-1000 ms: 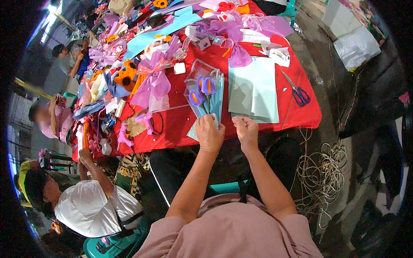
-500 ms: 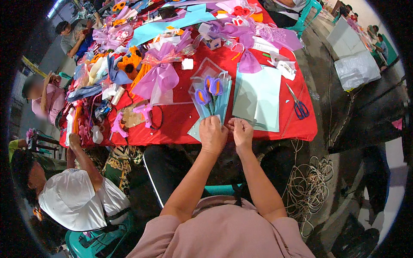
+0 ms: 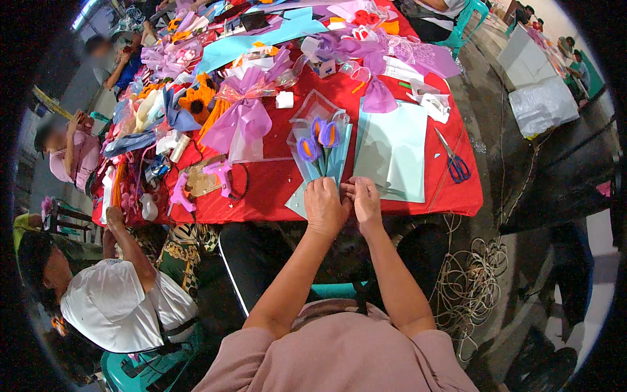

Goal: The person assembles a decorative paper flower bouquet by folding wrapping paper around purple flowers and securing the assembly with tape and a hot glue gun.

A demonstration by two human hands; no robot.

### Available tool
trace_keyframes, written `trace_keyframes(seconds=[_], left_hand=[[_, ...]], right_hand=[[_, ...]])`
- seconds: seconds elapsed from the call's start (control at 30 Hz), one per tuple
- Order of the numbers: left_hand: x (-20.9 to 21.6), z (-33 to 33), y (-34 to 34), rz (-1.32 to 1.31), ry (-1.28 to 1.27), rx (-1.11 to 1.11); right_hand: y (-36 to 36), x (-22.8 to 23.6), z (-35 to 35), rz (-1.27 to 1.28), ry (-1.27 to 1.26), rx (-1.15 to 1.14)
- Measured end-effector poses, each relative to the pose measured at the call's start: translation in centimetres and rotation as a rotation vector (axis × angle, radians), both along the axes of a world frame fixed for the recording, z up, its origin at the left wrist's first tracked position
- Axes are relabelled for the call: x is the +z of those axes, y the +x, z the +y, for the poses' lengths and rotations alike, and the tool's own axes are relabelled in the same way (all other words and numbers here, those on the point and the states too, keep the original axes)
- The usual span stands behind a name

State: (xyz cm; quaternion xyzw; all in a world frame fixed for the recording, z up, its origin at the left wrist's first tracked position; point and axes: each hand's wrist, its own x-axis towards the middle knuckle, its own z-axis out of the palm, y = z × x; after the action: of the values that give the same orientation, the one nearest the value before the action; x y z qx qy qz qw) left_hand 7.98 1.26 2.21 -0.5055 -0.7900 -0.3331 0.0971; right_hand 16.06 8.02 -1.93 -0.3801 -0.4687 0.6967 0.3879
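A small bouquet of purple-and-orange crocheted-looking tulips [image 3: 317, 141] lies on the table in pale blue wrapping paper [image 3: 339, 155] with a sheer white mesh [image 3: 315, 104] behind it. My left hand [image 3: 325, 204] is closed round the bottom of the bouquet, over the green stems. Close beside it, my right hand [image 3: 364, 201] has its fingers curled together at the lower right edge of the wrap. What those fingertips pinch, if anything, is hidden. Pale green-blue sheets [image 3: 392, 150] lie just beyond my right hand.
Scissors [image 3: 457, 166] rest at the right of the red-covered table [image 3: 274, 186]. Pink glue guns [image 3: 219, 176], a purple-wrapped bouquet [image 3: 240, 117] and piled materials fill the left. A co-worker in white [image 3: 124, 304] sits at left. Coiled cord [image 3: 470, 284] lies on the floor.
My right hand has shifted slightly left, its fingertips now against the wrap beside my left hand. The left hand keeps its hold on the bouquet.
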Motion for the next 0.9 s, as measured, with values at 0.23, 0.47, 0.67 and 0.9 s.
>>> trace_keyframes(seconds=[0.23, 0.47, 0.67, 0.9], left_hand=[[-0.8, 0.6, -0.4, -0.004, -0.103, 0.033], [-1.4, 0.5, -0.6, 0.016, -0.030, 0.039], [-1.7, 0.3, -0.3, -0.008, 0.032, 0.031], [-1.3, 0.0, -0.2, -0.045, 0.072, 0.037]], right_hand=[[-0.4, -0.2, 0.5, 0.017, -0.033, 0.029], [-0.5, 0.7, 0.2, 0.011, -0.032, 0.049], [-0.3, 0.9, 0.0, 0.013, -0.042, 0.061], [0.1, 0.7, 0.0, 0.100, -0.084, -0.011]])
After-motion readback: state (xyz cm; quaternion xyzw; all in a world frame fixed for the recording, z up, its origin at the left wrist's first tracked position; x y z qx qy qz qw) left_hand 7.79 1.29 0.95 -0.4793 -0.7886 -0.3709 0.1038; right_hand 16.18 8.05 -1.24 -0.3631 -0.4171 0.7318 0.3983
